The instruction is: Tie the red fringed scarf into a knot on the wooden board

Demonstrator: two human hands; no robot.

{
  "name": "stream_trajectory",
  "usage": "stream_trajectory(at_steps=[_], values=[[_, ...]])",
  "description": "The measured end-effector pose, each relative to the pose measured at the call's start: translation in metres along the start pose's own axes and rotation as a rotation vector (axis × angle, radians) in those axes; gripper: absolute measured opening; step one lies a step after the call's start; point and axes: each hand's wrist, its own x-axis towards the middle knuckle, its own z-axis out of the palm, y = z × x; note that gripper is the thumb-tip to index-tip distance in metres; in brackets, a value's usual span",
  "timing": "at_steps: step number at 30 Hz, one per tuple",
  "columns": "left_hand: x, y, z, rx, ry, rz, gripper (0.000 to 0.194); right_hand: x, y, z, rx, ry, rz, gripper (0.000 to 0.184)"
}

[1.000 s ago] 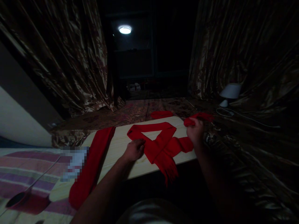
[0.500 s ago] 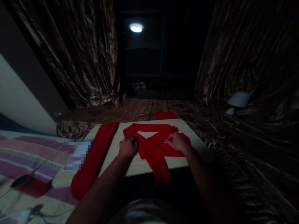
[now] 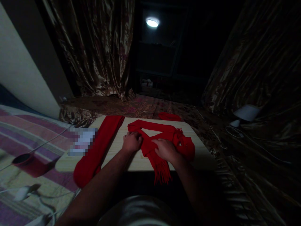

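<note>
A red fringed scarf (image 3: 162,163) lies on a pale wooden board-like tabletop (image 3: 199,157), bent into a loop with a triangular gap in its middle. One fringed end hangs toward me over the near edge; a bunched part sits at the right. My left hand (image 3: 132,142) is at the loop's left side, its fingers curled closed on the scarf's edge. Across the crossing layers lies my right hand (image 3: 166,150), index finger stretched out and thumb apart, touching the cloth. A second long red folded cloth (image 3: 101,147) runs along the tabletop's left side.
Behind the tabletop is another red cloth (image 3: 169,116). At the left, a striped bedspread (image 3: 47,125) bears a dark red container (image 3: 30,164), cables and a white plug (image 3: 22,193). A white lamp (image 3: 246,113) stands at the right, near curtains (image 3: 113,50).
My right hand has moved left from the scarf's right part onto its crossing layers, its fingers now spread. The scarf's right part looks more bunched. The camera view has tilted.
</note>
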Motion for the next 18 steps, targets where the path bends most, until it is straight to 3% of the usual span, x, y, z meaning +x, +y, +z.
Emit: stream_trajectory(at_steps=[4, 8, 18], values=[[-0.001, 0.0, -0.001, -0.002, -0.012, 0.011, 0.035, 0.008, -0.011, 0.006, 0.007, -0.049, -0.02, 0.043], [-0.002, 0.001, -0.002, -0.001, -0.002, 0.014, 0.035, 0.013, -0.009, 0.007, 0.11, 0.04, 0.076, 0.038], [0.002, 0.003, -0.003, -0.059, -0.01, -0.054, 0.029, 0.015, 0.044, 0.019, 0.829, 0.686, 0.371, 0.038]])
